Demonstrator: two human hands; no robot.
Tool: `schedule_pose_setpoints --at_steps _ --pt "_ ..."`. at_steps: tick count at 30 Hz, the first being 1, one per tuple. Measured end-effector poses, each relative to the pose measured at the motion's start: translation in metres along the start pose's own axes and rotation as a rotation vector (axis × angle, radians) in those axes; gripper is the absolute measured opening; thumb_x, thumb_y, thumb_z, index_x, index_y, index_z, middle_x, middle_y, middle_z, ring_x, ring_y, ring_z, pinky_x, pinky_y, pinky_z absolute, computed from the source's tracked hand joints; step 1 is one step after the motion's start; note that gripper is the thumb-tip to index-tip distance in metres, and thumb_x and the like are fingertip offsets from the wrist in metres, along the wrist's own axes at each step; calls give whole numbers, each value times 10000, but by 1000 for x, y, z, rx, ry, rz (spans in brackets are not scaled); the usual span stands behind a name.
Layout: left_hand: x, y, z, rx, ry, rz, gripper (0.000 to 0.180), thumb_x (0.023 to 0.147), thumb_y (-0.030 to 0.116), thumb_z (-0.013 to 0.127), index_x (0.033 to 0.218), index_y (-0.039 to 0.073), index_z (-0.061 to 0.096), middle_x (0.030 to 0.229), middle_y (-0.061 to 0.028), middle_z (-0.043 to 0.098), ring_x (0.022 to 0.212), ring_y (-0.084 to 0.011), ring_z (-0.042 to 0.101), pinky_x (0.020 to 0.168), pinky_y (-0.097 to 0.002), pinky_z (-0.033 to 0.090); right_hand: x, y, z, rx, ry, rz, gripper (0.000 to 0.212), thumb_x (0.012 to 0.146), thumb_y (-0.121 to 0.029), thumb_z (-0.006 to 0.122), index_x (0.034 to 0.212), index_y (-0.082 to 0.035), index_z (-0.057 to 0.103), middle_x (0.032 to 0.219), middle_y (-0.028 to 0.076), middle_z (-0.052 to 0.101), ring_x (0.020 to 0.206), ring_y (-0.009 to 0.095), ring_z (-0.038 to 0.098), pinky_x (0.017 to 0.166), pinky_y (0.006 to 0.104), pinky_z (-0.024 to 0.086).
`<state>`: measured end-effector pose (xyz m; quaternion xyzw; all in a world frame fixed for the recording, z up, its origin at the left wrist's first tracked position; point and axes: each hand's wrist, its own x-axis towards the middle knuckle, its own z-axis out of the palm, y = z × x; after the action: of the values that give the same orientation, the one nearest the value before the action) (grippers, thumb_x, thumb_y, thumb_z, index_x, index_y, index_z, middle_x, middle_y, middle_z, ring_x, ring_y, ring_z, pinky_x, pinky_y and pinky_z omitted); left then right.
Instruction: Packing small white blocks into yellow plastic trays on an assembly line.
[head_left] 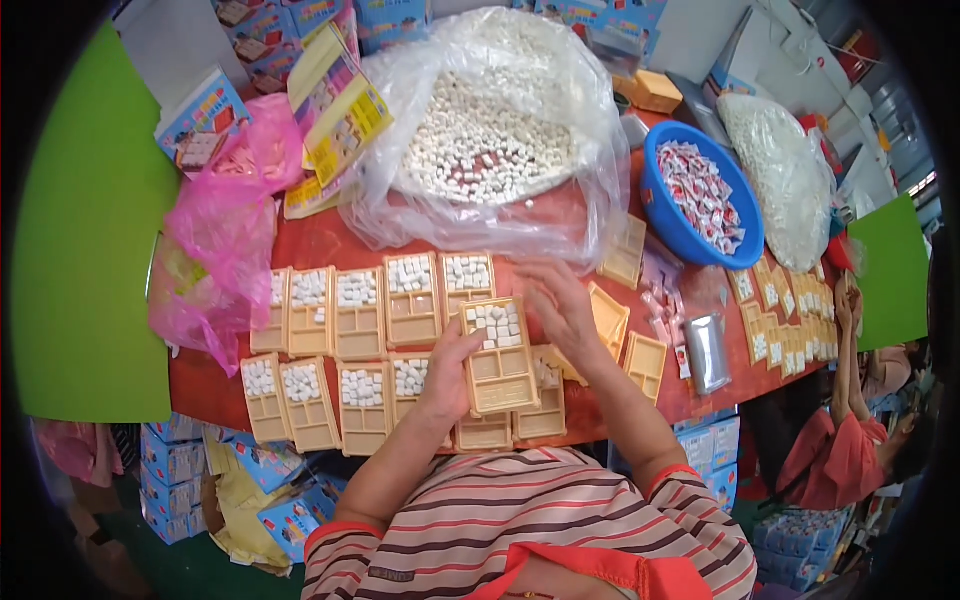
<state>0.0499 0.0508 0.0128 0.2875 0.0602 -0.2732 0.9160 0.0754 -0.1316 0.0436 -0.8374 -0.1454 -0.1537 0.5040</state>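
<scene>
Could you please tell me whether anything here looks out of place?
Slightly: in the back row's second tray from the left, one white piece appears to sit below the rest. Right of the rows, the empty beige trays lie at differing angles, unlike the roughly lined-up part-filled trays.

Desk (205,390): two rows of trays (361,335) along near edge, blocks (410,273) in far compartments. One held tray (500,375) in left hand (452,372), above right part of rows; right hand (558,310) just right of it. Behind rows: bag (380,205) with blocks inside. Left of that: booklets (345,130), then second bag (225,225). Right of it: tub (655,190), packets (700,200) inside; sack (775,160) beyond. Right of rows: loose trays (645,370), farther right another tray group (775,350). Boxes (172,480) below.
</scene>
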Motion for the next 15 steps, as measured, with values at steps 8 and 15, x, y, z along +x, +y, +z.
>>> schedule_pose_setpoints --at_steps 8,15 --pt "11 44 10 -20 34 77 468 882 -29 426 1344 32 384 1234 -138 554 1100 -248 580 953 -401 489 149 80 30 -622 -5 -3 241 874 -195 544 1020 -27 639 941 138 661 892 315 618 782 444 454" --pt "26 62 -5 8 126 135 479 859 -22 423 1335 17 398 1264 -146 541 1149 -278 556 996 -435 462 191 111 60 -914 -270 290 189 819 -119 521 936 -70 661 1004 159 680 941 290 667 804 477 486"
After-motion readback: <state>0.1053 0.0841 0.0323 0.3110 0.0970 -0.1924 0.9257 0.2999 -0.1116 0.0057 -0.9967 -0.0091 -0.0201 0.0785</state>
